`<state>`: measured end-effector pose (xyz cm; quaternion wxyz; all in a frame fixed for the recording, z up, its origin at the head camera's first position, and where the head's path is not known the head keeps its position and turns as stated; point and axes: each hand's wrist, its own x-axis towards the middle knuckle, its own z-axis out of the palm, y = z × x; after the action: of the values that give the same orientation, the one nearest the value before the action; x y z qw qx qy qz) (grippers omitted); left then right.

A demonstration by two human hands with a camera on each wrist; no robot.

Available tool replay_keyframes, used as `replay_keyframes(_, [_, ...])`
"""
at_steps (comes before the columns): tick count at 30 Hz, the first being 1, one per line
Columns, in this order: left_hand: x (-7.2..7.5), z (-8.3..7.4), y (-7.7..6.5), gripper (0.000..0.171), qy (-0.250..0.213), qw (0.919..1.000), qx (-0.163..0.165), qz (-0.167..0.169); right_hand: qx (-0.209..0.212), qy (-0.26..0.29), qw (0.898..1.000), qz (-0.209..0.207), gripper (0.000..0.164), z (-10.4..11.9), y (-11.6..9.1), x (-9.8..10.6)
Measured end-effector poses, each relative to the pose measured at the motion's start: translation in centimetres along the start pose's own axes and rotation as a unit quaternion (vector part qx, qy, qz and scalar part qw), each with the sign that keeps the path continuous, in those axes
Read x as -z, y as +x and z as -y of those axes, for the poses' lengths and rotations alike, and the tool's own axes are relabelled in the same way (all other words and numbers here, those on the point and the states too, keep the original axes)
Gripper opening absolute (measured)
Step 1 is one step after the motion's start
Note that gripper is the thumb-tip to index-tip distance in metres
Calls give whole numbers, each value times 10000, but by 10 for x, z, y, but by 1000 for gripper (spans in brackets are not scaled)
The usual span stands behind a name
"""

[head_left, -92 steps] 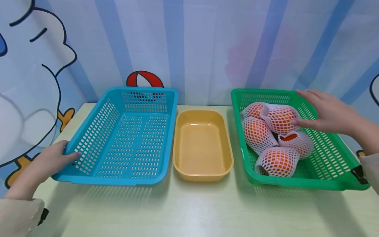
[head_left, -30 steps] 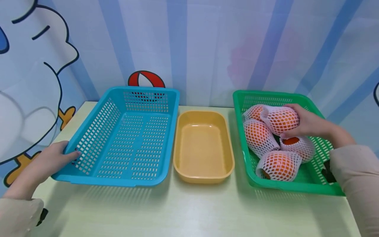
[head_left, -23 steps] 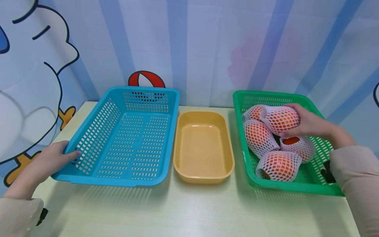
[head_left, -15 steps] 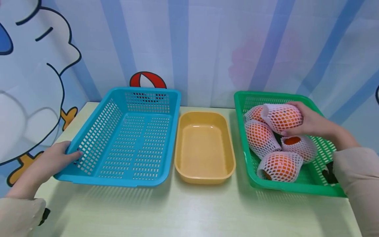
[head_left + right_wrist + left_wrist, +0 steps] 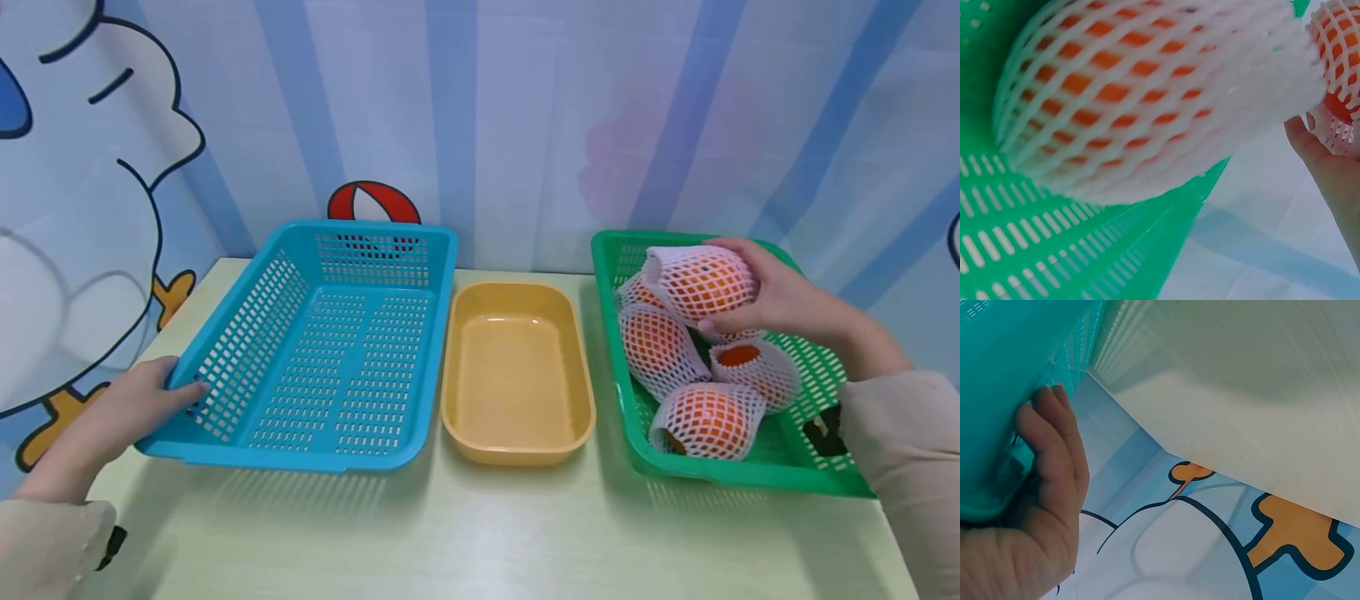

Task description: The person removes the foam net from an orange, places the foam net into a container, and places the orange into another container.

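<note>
In the head view, my left hand [image 5: 131, 408] grips the near left rim of a blue basket [image 5: 348, 367], thumb inside the wall. The left wrist view shows the curled fingers [image 5: 1054, 444] outside that basket. My right hand [image 5: 780, 300] holds an orange fruit in a white foam net [image 5: 701, 283] over the back of the green basket [image 5: 817, 425]. Its thumb lies on the near side of the net. Several more netted fruits [image 5: 708, 421] lie below it in the green basket. In the right wrist view, the held fruit [image 5: 1341, 56] shows at the upper right edge.
A yellow plastic tray [image 5: 517, 375] stands between the two baskets on a pale table [image 5: 480, 533]. Behind the table hangs a striped blue and white curtain [image 5: 502, 125] with cartoon prints.
My right hand reached into the green basket, took hold of the netted fruit and has now raised it slightly, moving a little left. The left hand stays on the blue basket's rim.
</note>
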<state>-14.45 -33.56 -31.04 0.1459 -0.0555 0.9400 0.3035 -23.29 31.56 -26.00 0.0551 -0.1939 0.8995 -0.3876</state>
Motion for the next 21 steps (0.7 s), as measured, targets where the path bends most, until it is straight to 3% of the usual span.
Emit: replay_keyframes(21, [0, 0, 1, 51, 108, 9999, -2, -77, 339, 52, 9993, 159, 92, 44, 7, -12])
